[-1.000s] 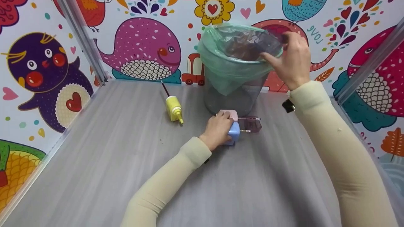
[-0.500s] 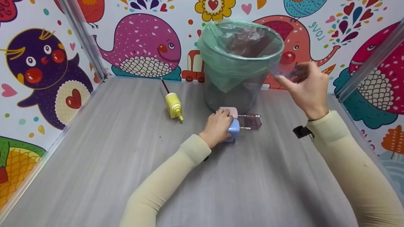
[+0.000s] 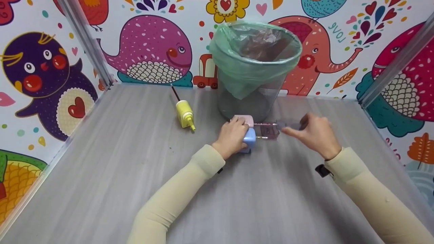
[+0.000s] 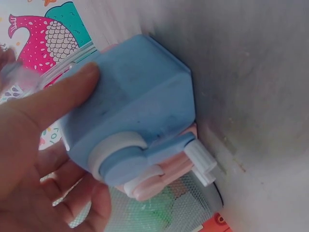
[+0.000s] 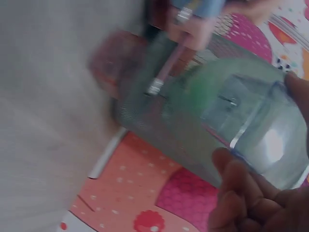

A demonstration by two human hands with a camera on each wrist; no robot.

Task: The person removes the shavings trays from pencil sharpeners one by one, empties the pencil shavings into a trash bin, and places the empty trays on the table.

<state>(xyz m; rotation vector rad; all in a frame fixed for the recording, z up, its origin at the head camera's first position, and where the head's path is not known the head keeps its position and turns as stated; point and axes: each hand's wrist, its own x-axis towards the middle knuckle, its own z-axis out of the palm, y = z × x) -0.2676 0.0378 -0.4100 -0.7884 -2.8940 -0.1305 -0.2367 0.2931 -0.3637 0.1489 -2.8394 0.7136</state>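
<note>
My left hand grips a blue crank pencil sharpener and a pink crank pencil sharpener standing side by side on the table. The thumb lies against the blue body. A pencil sticks out on the right from the blue one, another pencil from the pink one. Between thumb and fingers, my right hand pinches a clear bluish plastic tray, just right of the sharpeners and above the table. Beside the pencils lies a reddish see-through tray, apart from the right hand.
Behind the sharpeners stands a mesh bin lined with a green bag. To the left, a yellow crank sharpener has a dark pencil in its back. Patterned panels border the table.
My right hand has come away from the bin's rim, moving down and toward the sharpeners with the clear tray. The left hand has kept its hold and place.
</note>
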